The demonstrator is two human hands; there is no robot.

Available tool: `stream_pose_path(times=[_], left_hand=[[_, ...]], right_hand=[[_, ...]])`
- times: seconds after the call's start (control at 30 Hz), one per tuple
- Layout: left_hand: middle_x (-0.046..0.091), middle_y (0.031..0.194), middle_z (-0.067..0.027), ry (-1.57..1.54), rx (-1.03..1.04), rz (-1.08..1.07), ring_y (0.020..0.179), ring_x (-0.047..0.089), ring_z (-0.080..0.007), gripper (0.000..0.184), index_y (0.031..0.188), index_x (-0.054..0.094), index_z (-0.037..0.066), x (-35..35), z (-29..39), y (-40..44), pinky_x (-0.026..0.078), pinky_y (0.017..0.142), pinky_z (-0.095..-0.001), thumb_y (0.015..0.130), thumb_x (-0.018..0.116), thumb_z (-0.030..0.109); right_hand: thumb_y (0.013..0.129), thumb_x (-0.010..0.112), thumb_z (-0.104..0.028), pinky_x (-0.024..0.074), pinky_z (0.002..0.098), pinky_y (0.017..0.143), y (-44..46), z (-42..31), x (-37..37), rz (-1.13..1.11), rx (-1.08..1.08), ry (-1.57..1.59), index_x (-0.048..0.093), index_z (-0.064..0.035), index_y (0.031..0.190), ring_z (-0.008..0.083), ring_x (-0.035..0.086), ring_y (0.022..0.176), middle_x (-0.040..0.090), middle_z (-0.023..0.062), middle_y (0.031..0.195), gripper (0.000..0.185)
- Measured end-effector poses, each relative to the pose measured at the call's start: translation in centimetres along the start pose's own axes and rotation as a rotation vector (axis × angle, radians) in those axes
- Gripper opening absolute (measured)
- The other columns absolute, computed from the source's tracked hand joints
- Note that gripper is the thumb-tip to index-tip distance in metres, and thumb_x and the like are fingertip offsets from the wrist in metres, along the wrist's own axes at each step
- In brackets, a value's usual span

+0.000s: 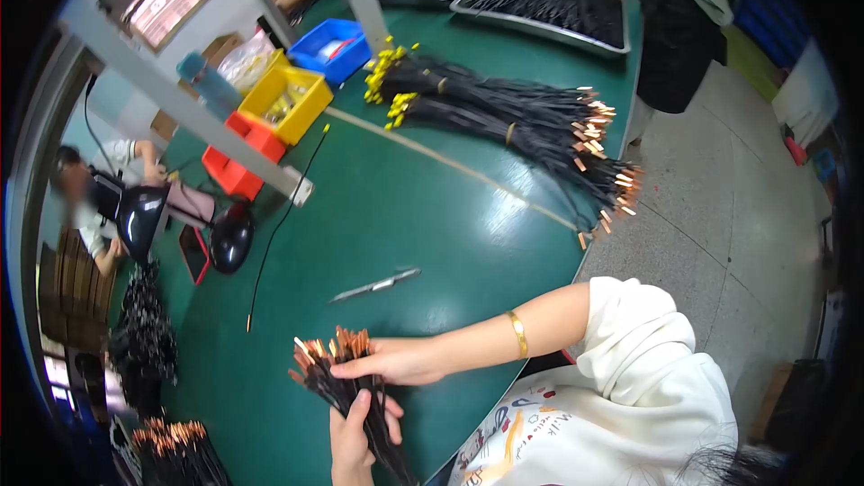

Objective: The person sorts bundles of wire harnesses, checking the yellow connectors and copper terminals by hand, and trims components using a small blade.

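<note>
Black cables [338,388], gripped by left hand [349,436] and right hand [394,361], leave room to the tabletop edge [463,423].

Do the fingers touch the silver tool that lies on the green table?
No, the silver tool lies apart on the green table, while the fingers hold the bundle of black cables.

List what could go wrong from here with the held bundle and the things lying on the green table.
The copper tips of the held bundle sit unevenly between the right hand and left hand; a loosened grip might let cables splay.
The banded cables have copper ends jutting past the edge of the green table, where a passer-by could snag them.
The slim metal tool lies loose near the right forearm and might get knocked.
</note>
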State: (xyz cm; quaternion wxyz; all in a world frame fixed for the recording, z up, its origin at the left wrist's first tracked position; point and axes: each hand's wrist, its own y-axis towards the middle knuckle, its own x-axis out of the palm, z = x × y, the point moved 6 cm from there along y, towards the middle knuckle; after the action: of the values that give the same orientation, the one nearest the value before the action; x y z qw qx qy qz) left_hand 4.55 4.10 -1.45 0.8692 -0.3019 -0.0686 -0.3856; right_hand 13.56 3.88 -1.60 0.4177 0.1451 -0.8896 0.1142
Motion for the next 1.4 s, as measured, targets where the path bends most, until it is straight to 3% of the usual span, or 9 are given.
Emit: stream_pose_path(times=[0.1, 0.23, 0.33, 0.5, 0.6, 0.73, 0.9, 1.27, 1.4], left_hand=[[0.055, 0.07, -0.0122, -0.005, 0.08, 0.162, 0.051, 0.054, -0.0176, 0.019, 0.095, 0.045, -0.005, -0.7, -0.1, 0.2, 0.045, 0.047, -0.027, 0.081, 0.047, 0.007], [0.056, 0.073, -0.0091, -0.017, 0.211, 0.266, 0.059, 0.055, -0.0152, 0.014, 0.088, 0.051, -0.004, -1.8, -0.3, -0.1, 0.045, 0.053, -0.025, 0.079, 0.052, 0.007], [0.057, 0.074, -0.0072, -0.007, 0.257, 0.307, 0.062, 0.055, -0.0131, 0.012, 0.086, 0.054, -0.003, -2.3, 0.1, -0.7, 0.045, 0.057, -0.0236, 0.078, 0.054, 0.006], [0.058, 0.077, -0.0072, 0.044, 0.26, 0.37, 0.066, 0.055, -0.0127, 0.014, 0.087, 0.055, -0.003, -3.2, 0.2, -1.3, 0.045, 0.061, -0.0234, 0.074, 0.056, 0.003], [0.058, 0.078, -0.0067, 0.068, 0.263, 0.402, 0.068, 0.055, -0.0117, 0.015, 0.088, 0.055, -0.003, -3.4, 0.2, -1.5, 0.045, 0.062, -0.0233, 0.073, 0.057, 0.001], [0.059, 0.079, -0.0042, 0.075, 0.266, 0.413, 0.069, 0.054, -0.0077, 0.014, 0.087, 0.057, -0.002, -3.2, 0.6, -1.7, 0.045, 0.062, -0.0218, 0.073, 0.058, -0.001], [0.059, 0.079, -0.0042, 0.04, 0.268, 0.422, 0.068, 0.054, -0.0071, 0.014, 0.087, 0.058, -0.002, -3.2, 0.8, -1.6, 0.044, 0.062, -0.0213, 0.073, 0.058, -0.001], [0.06, 0.078, -0.0049, -0.037, 0.209, 0.439, 0.068, 0.054, -0.0076, 0.013, 0.087, 0.059, -0.002, -4.2, -0.1, -1.7, 0.045, 0.063, -0.0211, 0.074, 0.057, -0.001], [0.06, 0.078, -0.0058, 0.092, 0.252, 0.424, 0.068, 0.055, -0.0087, 0.012, 0.086, 0.059, -0.003, -3.7, 0.1, -1.6, 0.045, 0.063, -0.0217, 0.075, 0.057, 0.001]], right_hand=[[0.078, 0.057, -0.021, 0.0426, 0.0209, 0.034, 0.6, 0.7, -0.9, -0.009, 0.004, -0.134, 0.044, -0.0025, 0.1, 0.0118, 0.052, 0.041, 0.054, 0.0073, 0.067, 0.031], [0.075, 0.061, -0.013, 0.0469, 0.0235, 0.048, 0.7, 0.9, -1.2, 0.083, -0.007, -0.328, 0.048, 0.0007, 0.097, 0.0121, 0.055, 0.053, 0.056, 0.0065, 0.073, 0.029], [0.075, 0.062, -0.013, 0.046, 0.024, 0.059, 0.4, 0.6, -0.6, 0.056, 0.081, -0.279, 0.051, -0.0006, 0.098, 0.0108, 0.055, 0.066, 0.057, 0.0051, 0.08, 0.028], [0.076, 0.059, -0.012, 0.0455, 0.0244, 0.063, 0.6, 0.8, -0.7, 0.043, 0.078, -0.314, 0.052, -0.0011, 0.098, 0.0107, 0.053, 0.066, 0.055, 0.0061, 0.082, 0.026], [0.077, 0.058, -0.012, 0.0435, 0.0242, 0.067, 0.5, 0.3, -1.1, 0.084, -0.103, -0.551, 0.053, -0.0016, 0.098, 0.0083, 0.051, 0.071, 0.054, 0.0036, 0.081, 0.024], [0.079, 0.055, -0.011, 0.0418, 0.0233, 0.072, 0.3, 0.0, -1.5, 0.185, 0.015, -0.49, 0.053, -0.0024, 0.099, 0.0068, 0.049, 0.077, 0.053, 0.0012, 0.081, 0.022], [0.079, 0.055, -0.012, 0.0397, 0.0238, 0.071, 0.2, 0.1, -1.3, 0.179, 0.086, -0.357, 0.054, -0.0027, 0.097, 0.006, 0.048, 0.075, 0.054, -0.0007, 0.08, 0.02], [0.078, 0.056, -0.009, 0.0395, 0.0212, 0.069, 0.4, -0.3, -1.4, 0.172, 0.017, -0.391, 0.053, -0.0012, 0.086, 0.0042, 0.046, 0.078, 0.051, 0.0052, 0.107, 0.011], [0.077, 0.059, -0.011, 0.0405, 0.0215, 0.074, 0.2, -0.7, -1.0, 0.159, 0.018, -0.45, 0.053, -0.0017, 0.1, 0.0063, 0.05, 0.082, 0.054, -0.0018, 0.083, 0.025]])
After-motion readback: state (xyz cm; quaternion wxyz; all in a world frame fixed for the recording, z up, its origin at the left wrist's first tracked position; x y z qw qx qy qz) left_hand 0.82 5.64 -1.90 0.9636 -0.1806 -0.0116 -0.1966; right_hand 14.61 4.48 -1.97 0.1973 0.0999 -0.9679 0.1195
